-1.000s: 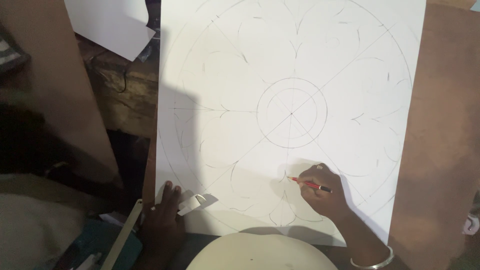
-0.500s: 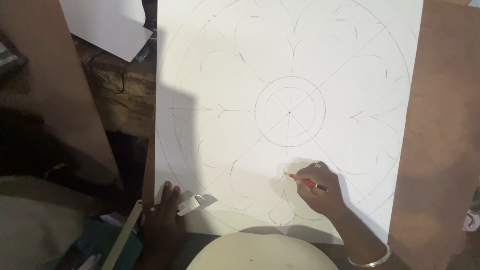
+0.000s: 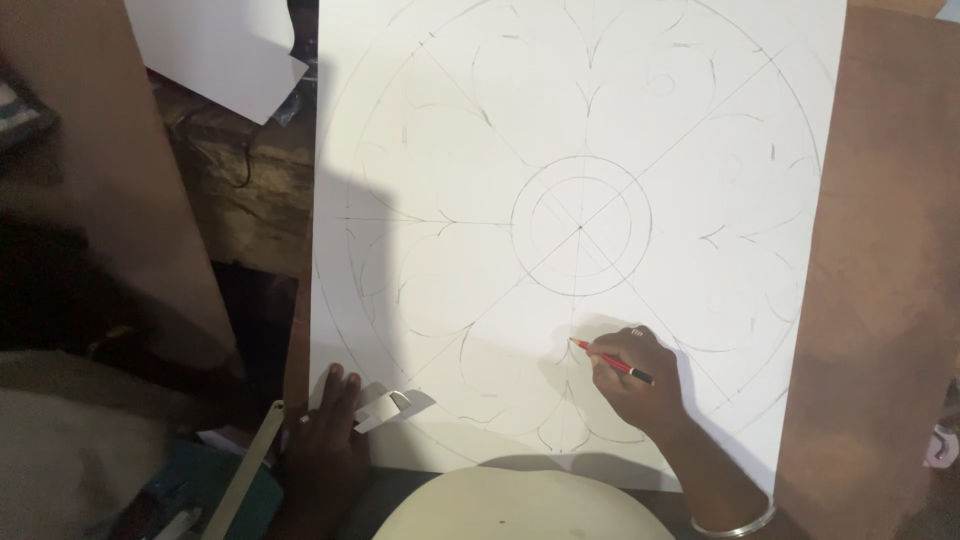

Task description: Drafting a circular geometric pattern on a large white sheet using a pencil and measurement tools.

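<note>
Dim light with deep shadow at the left, a brown board (image 3: pixel 880 250) leaning at the right and another (image 3: pixel 110 180) at the left, a rough wooden surface (image 3: pixel 250 190) between, with a loose white sheet (image 3: pixel 215 50) above it

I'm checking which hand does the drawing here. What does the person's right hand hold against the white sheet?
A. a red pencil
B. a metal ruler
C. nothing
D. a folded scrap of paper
A: the right hand grips a red pencil with its tip on the large white sheet, near the lower petals of the drawn circle pattern.
</note>
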